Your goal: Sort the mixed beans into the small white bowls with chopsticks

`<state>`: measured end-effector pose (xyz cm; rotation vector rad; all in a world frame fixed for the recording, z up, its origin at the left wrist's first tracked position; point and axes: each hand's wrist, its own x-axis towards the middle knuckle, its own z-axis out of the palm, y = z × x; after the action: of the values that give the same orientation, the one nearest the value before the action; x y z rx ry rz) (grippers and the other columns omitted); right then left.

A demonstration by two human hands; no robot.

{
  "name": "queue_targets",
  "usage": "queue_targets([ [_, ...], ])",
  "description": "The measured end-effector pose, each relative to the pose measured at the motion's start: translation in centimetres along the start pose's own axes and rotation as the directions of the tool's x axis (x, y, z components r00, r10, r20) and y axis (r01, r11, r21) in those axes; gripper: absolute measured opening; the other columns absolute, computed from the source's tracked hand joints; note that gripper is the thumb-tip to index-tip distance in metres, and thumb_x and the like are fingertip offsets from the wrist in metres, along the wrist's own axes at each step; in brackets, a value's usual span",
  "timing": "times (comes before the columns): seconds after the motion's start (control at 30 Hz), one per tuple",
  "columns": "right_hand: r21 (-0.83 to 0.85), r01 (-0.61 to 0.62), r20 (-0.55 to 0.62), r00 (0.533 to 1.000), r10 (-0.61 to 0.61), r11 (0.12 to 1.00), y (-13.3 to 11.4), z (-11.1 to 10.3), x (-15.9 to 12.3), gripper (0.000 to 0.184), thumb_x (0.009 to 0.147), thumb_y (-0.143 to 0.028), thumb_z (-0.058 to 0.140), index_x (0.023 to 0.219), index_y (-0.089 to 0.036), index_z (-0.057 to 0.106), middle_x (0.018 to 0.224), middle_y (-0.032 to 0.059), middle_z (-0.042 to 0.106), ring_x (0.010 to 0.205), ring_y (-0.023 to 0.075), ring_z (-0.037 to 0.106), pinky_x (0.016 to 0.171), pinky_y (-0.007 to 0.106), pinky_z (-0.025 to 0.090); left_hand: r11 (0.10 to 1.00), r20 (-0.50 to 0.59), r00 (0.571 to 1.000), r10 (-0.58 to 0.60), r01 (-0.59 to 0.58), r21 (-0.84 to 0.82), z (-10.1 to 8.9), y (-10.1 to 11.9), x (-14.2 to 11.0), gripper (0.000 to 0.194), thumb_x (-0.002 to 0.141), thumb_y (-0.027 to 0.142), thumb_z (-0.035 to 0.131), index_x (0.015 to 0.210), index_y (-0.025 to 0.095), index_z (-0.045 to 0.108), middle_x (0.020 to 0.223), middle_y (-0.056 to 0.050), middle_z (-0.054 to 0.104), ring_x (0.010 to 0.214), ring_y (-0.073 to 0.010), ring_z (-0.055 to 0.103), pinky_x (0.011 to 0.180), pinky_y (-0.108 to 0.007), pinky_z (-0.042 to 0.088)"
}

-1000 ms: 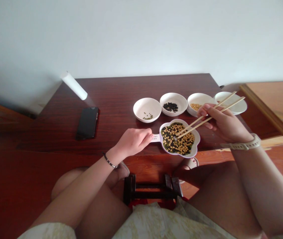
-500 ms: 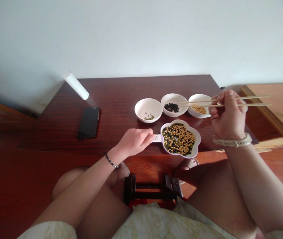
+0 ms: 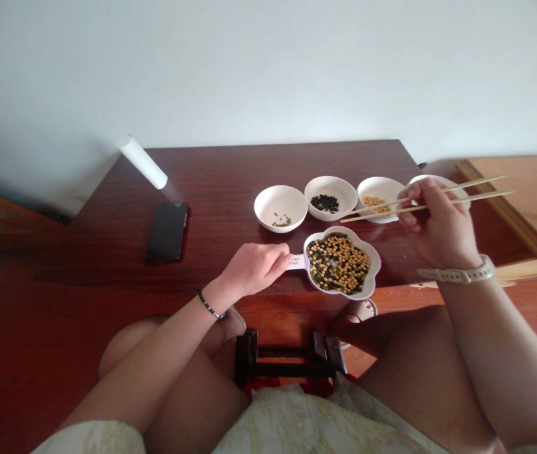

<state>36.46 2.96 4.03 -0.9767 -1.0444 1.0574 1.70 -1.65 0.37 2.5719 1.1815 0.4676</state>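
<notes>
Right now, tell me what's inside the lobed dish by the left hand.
The lobed dish holds yellow beans mixed with dark green ones. They cover its floor, so the bottom of the dish cannot be seen, nor anything beneath the top layer.

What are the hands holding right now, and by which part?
The right hand grips the chopsticks near their middle; the left hand holds the flower-shaped dish by its handle.

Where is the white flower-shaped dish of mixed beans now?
In the head view, the white flower-shaped dish sits below the white bowl of black beans, its handle under the left hand.
</notes>
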Motion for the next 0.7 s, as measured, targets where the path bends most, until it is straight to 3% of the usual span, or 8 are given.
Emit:
queue_targets([
  [0.13, -0.055, -0.200, 0.177, 0.962, 0.207, 0.978, -0.24, -0.18, -0.60, 0.027, 0.100, -0.034, 0.068, 0.080, -0.016, 0.063, 0.078, 0.0027, 0.055, 0.050, 0.0051, 0.042, 0.041, 0.019, 0.026, 1.000, -0.002, 1.000, -0.004, 0.004, -0.002, 0.07, -0.08, -0.03, 0.038, 0.112, 0.042, 0.034, 0.089, 0.022, 0.056, 0.077, -0.001, 0.068, 0.069, -0.0179, 0.065, 0.064, -0.031, 0.035],
  [0.27, -0.177, -0.227, 0.290, 0.918, 0.272, 0.958, -0.36, -0.11, -1.06, 0.031, 0.103, -0.038, 0.062, 0.081, -0.016, 0.066, 0.076, 0.0026, 0.054, 0.048, 0.0049, 0.039, 0.040, 0.020, 0.021, 1.000, 0.006, 1.000, 0.000, 0.001, -0.002, 0.03, -0.12, -0.01, 0.037, 0.112, 0.042, 0.035, 0.090, 0.022, 0.056, 0.078, 0.000, 0.069, 0.070, -0.0181, 0.066, 0.064, -0.031, 0.036],
  [0.57, -0.288, -0.263, 0.283, 0.895, 0.344, 0.921, 0.02, -0.08, -1.00, 0.041, 0.092, -0.057, 0.073, 0.079, -0.018, 0.067, 0.057, -0.0001, 0.049, 0.045, 0.0096, 0.043, 0.039, 0.020, 0.029, 1.000, -0.003, 1.000, 0.001, -0.001, 0.003, -0.15, 0.13, 0.04, 0.039, 0.112, 0.042, 0.034, 0.087, 0.022, 0.056, 0.076, -0.001, 0.068, 0.067, -0.0182, 0.064, 0.061, -0.030, 0.034],
  [0.7, -0.323, -0.200, 0.299, 0.906, 0.300, 0.925, 0.19, -0.12, -0.84, 0.041, 0.097, -0.055, 0.068, 0.079, -0.018, 0.068, 0.054, -0.0001, 0.048, 0.045, 0.0095, 0.042, 0.040, 0.020, 0.029, 1.000, 0.000, 1.000, 0.001, -0.001, 0.001, -0.24, 0.19, 0.06, 0.039, 0.112, 0.042, 0.034, 0.087, 0.022, 0.057, 0.075, -0.001, 0.068, 0.067, -0.0179, 0.064, 0.061, -0.029, 0.034],
])
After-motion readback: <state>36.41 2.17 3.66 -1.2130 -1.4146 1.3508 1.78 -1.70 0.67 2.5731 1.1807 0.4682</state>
